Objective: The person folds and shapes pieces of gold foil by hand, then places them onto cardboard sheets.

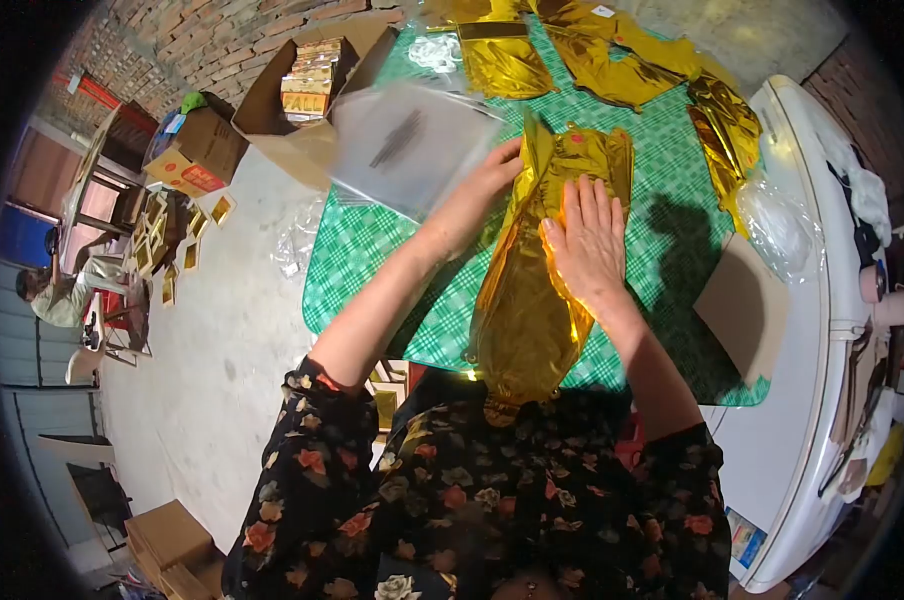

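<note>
A flat, creased gold foil balloon [532,330] lies lengthwise on the green checked tablecloth, its near end hanging at the table's front edge. My right hand [587,245] presses flat on its upper part, fingers stretched out. At the far left side, my left hand [492,180] holds the raised edge of the foil; some of its fingertips are hidden behind that edge. Just left of this hand lies a stack of clear plastic bags [412,145] with dark print in the middle.
More gold foil balloons [612,60] lie along the table's far and right sides. A clear plastic bag [777,230] and a cardboard sheet [747,310] are at right, beside a white appliance [802,400]. An open carton [302,90] holds packets. Someone sits at far left [62,295].
</note>
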